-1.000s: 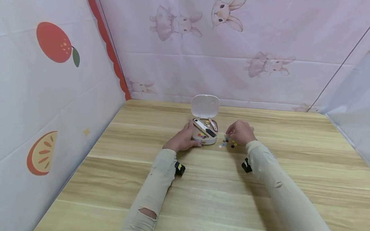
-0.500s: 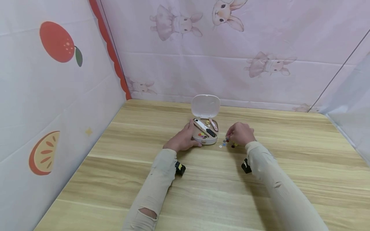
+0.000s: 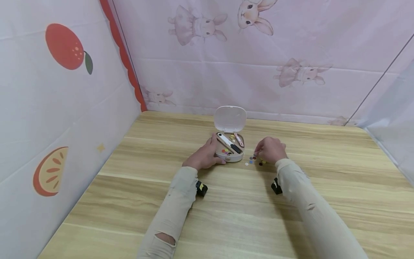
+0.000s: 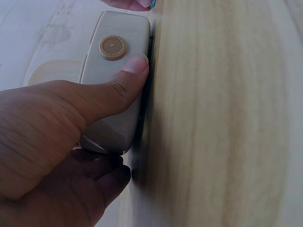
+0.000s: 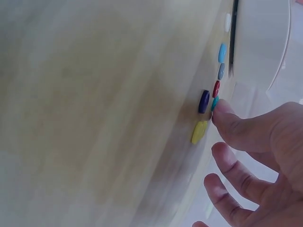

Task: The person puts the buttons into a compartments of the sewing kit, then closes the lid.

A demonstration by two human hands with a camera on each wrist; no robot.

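A small white sewing box [image 3: 233, 157] stands on the table with its lid [image 3: 230, 119] raised. My left hand [image 3: 203, 155] grips its left side, the thumb across the front face just below a brown button-shaped catch [image 4: 112, 47]. Inside lie a slim white-and-black tool [image 3: 229, 142], a pink tool [image 3: 238, 140] and several coloured buttons [image 3: 225, 151]. Right of the box, my right hand [image 3: 271, 149] pinches a teal button [image 5: 215, 103] down at the tabletop, the index finger mostly hidden behind the thumb.
Several loose buttons lie by the right hand: white [image 5: 227, 22], light blue [image 5: 222, 52], grey-blue [image 5: 221, 71], red [image 5: 216, 89], dark purple [image 5: 204, 101] and yellow [image 5: 199, 132]. The wooden table [image 3: 233, 216] meets a pink rabbit-print curtain [image 3: 226, 82] behind.
The right hand's fingertips have shifted only slightly over the buttons, staying low at the tabletop. The left hand and the box have kept their places.
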